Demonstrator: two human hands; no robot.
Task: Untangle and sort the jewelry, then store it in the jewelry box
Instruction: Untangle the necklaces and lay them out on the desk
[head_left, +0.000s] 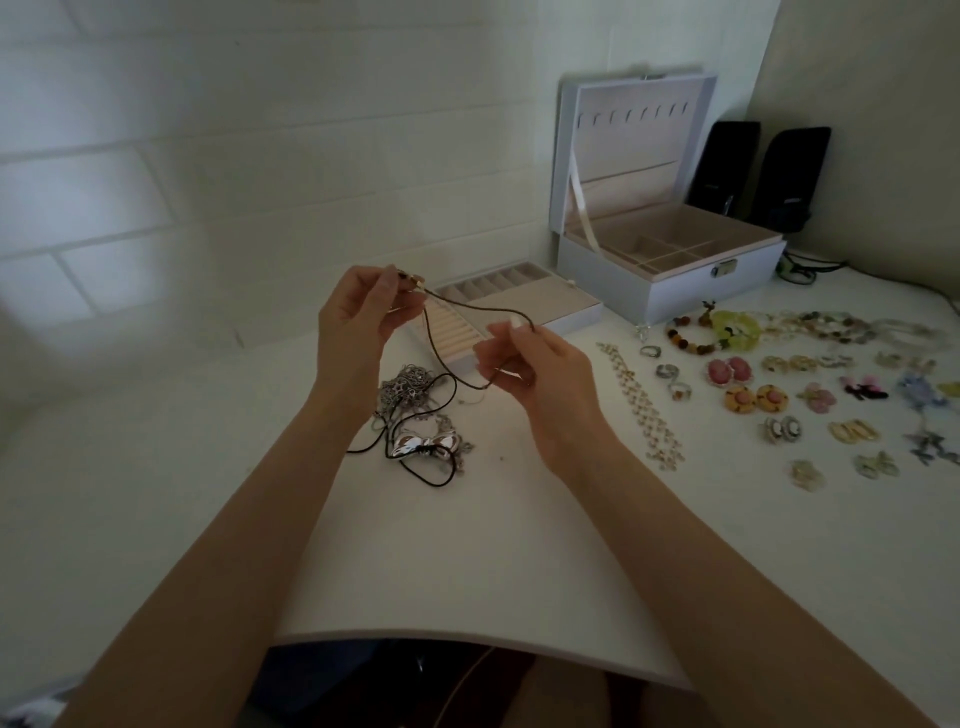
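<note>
The left hand (358, 317) is raised above the white table (467, 571), its fingertips pinched on one end of a thin brown cord (470, 307), where a small clasp or bead shows. The right hand (530, 374) is a little lower and to the right, its thumb and fingers closed on the same cord further along, so that a slack loop hangs between the two hands. The cord's lower run trails down to a tangled pile (410, 400) of silvery chains on the table below the left hand, just beside a bow-shaped pendant (421, 447) and a black cord (415, 467).

The table's near edge curves across the bottom of the view, with bare surface between it and the pile. A strip of bare table also lies between the pile and a long link bracelet (641, 405). Right of that, sorted rings (667, 371), a beaded bracelet (691, 335) and pairs of earrings (756, 399) are spread out nearly to the right edge.

The jewelry box (670, 280) stands open at the back, against the tiled wall (208, 156), with its lid (639, 145) upright. Its lift-out tray (519, 306) lies on the table in front, behind the hands. Two black speakers (727, 161) stand behind the box; the marks on them are too small to read.
</note>
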